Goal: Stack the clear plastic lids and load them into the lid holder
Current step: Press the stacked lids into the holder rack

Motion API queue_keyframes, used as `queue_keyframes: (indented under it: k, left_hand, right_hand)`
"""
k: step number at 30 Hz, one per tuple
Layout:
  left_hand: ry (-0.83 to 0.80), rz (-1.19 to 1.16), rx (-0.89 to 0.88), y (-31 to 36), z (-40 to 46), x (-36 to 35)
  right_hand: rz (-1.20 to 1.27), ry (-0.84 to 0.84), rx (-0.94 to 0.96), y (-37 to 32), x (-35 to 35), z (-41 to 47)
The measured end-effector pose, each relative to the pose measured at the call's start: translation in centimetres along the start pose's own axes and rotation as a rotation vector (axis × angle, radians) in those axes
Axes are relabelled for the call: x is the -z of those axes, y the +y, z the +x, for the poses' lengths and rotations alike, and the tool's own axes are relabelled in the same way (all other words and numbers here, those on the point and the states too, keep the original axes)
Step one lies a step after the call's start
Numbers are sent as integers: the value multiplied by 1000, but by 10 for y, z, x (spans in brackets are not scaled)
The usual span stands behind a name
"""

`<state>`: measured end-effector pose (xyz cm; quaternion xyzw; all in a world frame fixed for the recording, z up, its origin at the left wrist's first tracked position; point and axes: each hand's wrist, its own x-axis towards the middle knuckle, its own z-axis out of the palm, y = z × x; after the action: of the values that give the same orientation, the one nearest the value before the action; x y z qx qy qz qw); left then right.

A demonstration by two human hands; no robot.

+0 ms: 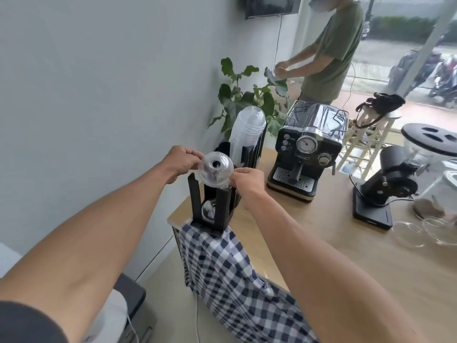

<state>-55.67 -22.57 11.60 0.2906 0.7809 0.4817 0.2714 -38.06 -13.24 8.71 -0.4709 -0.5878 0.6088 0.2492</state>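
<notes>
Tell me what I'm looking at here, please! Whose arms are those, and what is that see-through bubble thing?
The picture comes from a camera worn on a person's head, so you see their own two arms reaching forward. The left hand and right hand each pinch one edge of a clear dome lid, the kind that tops a cold drink cup. They hold it above a black lid holder, a little frame of upright posts; something clear already sits low inside. Behind it rises a tall stack of clear lids. All of this stands on a wooden table, with an espresso machine, a coffee grinder and a checked cloth hanging off the edge. Another person stands by the window.
</notes>
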Motion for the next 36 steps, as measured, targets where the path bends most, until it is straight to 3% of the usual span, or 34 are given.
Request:
queue_keyframes:
  k: [4, 11, 20, 31, 36]
  left_hand:
    - [-131, -4, 170, -7, 23, 4]
    - [-270, 6, 447, -55, 62, -2]
    - [-347, -92, 550, -116, 67, -22]
    - [-229, -200, 504, -136, 60, -33]
    - [7, -203, 424, -104, 56, -24]
  right_hand:
    - [83, 12, -219, 11, -5, 15]
    - [176, 48, -402, 45, -17, 34]
    - [106, 101, -500, 98, -34, 50]
    - [69, 193, -399, 111, -42, 56]
    - [5, 186, -213, 77, -23, 41]
